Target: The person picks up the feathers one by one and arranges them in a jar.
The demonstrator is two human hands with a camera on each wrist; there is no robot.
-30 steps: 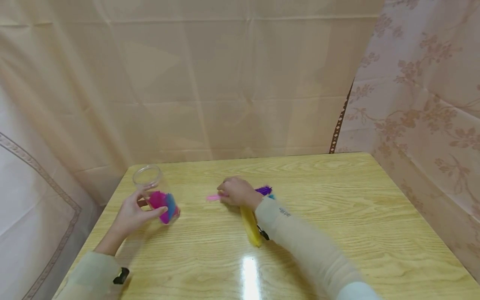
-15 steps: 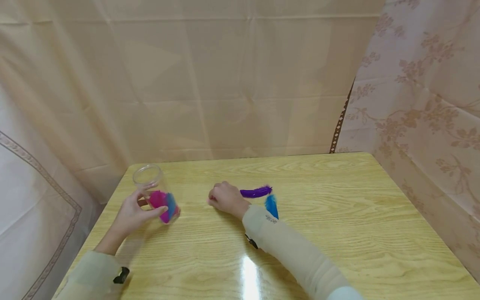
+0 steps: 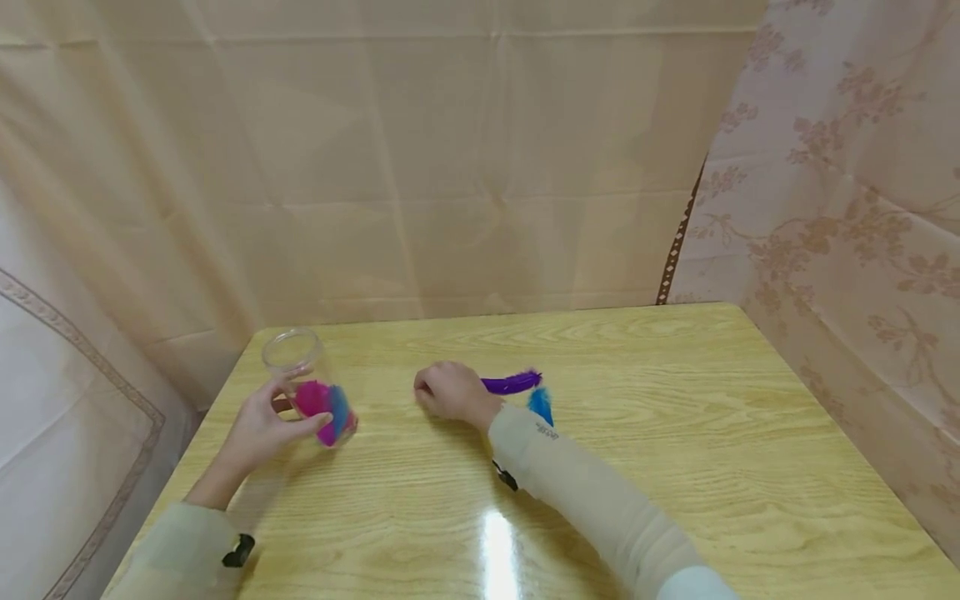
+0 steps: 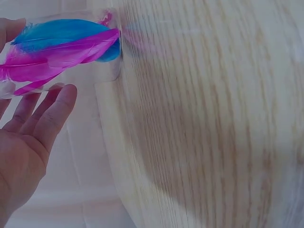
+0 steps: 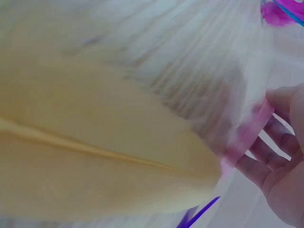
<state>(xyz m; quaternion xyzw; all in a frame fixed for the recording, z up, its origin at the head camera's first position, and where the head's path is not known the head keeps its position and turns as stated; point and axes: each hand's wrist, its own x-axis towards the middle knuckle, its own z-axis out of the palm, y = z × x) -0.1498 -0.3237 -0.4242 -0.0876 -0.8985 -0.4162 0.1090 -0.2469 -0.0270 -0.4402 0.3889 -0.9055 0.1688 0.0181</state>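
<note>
My left hand [image 3: 258,425] holds a clear plastic cup [image 3: 322,365] upright on the left of the table, thumb and fingers on opposite sides. Inside it are magenta feathers [image 4: 76,50] and a blue feather [image 4: 57,32]. My right hand [image 3: 450,392] is low over the table, right of the cup. In the right wrist view its thumb and fingers pinch a light pink feather [image 5: 247,140]; the hand hides it in the head view. A yellow feather [image 5: 95,180] lies beneath the right wrist, largely covered by the sleeve in the head view.
Right of my right hand, a purple feather [image 3: 513,382] and a blue feather [image 3: 541,405] lie on the wood-grain table [image 3: 675,433]. A beige curtain [image 3: 450,167] hangs behind the far edge, with a floral cloth [image 3: 862,208] at the right.
My right hand has moved left and now pinches the light pink feather, which earlier stuck out past its fingers. The sleeve now covers most of the yellow feather. The left hand stays on the cup.
</note>
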